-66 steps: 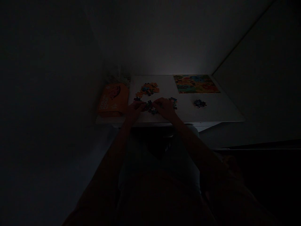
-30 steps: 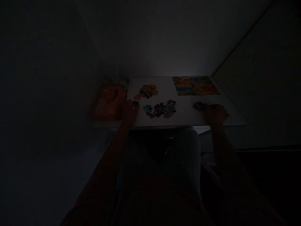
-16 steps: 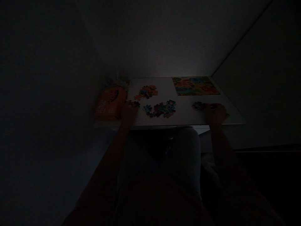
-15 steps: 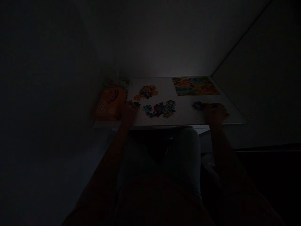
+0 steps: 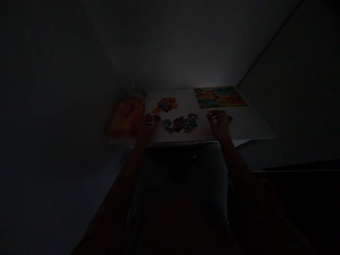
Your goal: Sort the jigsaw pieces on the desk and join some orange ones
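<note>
Well, the right hand (image 5: pixel 219 124) curls, fingers bent, just beside a small dark jigsaw piece (image 5: pixel 230 118) (too dim to tell if pinched); the left hand (image 5: pixel 146 129), its state unclear, sits at a cluster of jigsaw pieces (image 5: pixel 180 124) on the white table (image 5: pixel 247 129), an orange box (image 5: pixel 124 118) near left, a colourful picture (image 5: pixel 220 97) far right

The person is wearing pale grey trousers (image 5: pixel 212 180) and a dark top (image 5: pixel 180 230), with left hand (image 5: pixel 146 130) and right hand (image 5: pixel 220 124) bare.

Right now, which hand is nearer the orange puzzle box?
Left. The left hand is right beside the orange puzzle box, on its side towards the table's middle. The right hand is much farther off, beyond the cluster of jigsaw pieces.
</note>
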Tool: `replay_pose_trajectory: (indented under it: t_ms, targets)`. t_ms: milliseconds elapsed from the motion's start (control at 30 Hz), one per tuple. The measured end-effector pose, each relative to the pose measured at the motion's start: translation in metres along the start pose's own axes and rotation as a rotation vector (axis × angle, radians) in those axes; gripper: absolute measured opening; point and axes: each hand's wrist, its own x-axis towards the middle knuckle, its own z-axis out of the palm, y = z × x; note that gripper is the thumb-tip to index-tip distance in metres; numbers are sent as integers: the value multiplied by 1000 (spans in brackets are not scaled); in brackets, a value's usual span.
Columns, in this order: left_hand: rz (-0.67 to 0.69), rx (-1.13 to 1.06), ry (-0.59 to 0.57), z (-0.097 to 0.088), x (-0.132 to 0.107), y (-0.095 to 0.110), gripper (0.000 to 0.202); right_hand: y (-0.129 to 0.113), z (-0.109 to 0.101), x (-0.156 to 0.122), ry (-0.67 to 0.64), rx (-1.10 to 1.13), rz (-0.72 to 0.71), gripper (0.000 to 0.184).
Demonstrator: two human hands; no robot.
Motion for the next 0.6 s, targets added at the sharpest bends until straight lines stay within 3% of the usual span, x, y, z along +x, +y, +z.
replay_pose_trajectory:
  t_ms: [133, 233, 300, 400, 467, 600]
  targets:
    - [316, -4, -9, 8, -8, 7, 65, -54, 34, 4, -433, 175, -43, 47]
    - [522, 8, -21, 18, -17, 25, 62, -89, 57, 7, -635, 239, -8, 37]
    - [600, 2, -43, 25, -22, 39, 58, -104, 70, 9, -718, 313, 22, 39]
    - [647, -45, -125, 34, -24, 50, 57, -109, 80, 10, -719, 395, 96, 43]
    - [614, -13, -192, 36, -20, 48, 64, -98, 76, 10, -666, 393, 124, 48]
    - [493, 254, -190, 26, -2, 26, 75, -46, 34, 18, -371, 162, 118, 56]
